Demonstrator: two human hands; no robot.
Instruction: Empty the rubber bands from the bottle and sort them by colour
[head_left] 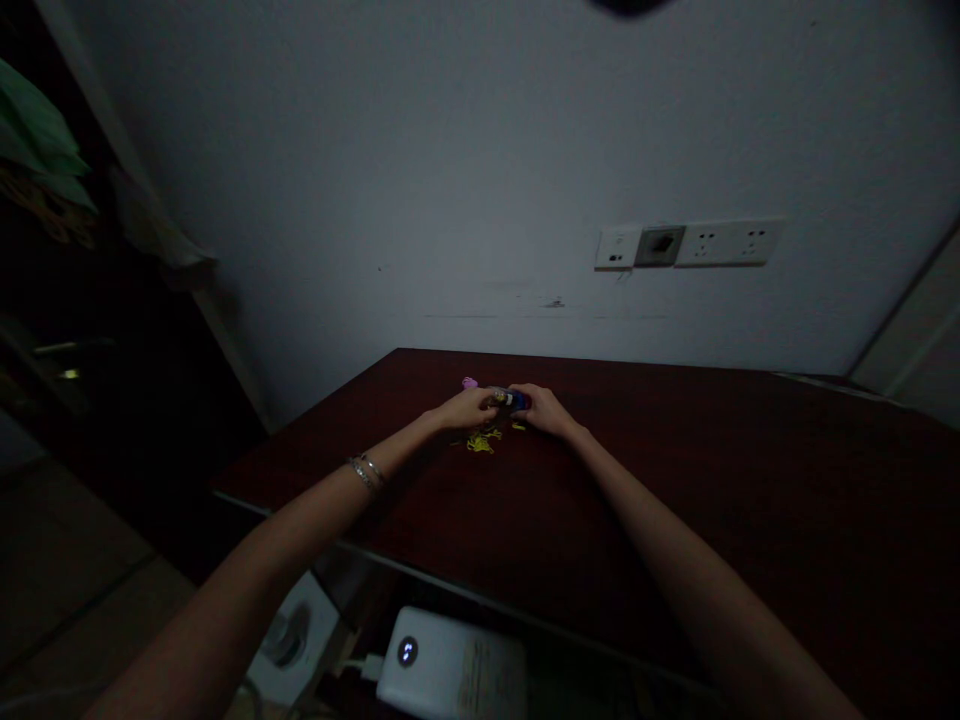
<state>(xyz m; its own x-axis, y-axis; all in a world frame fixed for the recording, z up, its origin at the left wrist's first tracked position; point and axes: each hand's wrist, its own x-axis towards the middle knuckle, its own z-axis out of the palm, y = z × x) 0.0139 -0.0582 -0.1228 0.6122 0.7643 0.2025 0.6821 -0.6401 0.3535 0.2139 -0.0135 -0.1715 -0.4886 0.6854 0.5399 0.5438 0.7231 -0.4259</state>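
The left hand [471,408] and right hand [544,408] grip the 2 ends of a small blue object [519,401] at the dark surface [712,450], behind yellow strands [481,439]; it seems light, stiff and perhaps slippery, best pinched at its ends.

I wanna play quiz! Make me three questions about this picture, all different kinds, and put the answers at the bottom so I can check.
1. Look at the left hand and the right hand. Which one has bracelets on its wrist?
2. Pick one: the loose strands lying on the tabletop near the hands are mostly
A) white
B) yellow
C) green
3. True or false: the two hands are at opposite ends of the tabletop.

Key:
1. The left hand.
2. B.
3. False. They are close together, with a small blue thing at the right hand's fingers.
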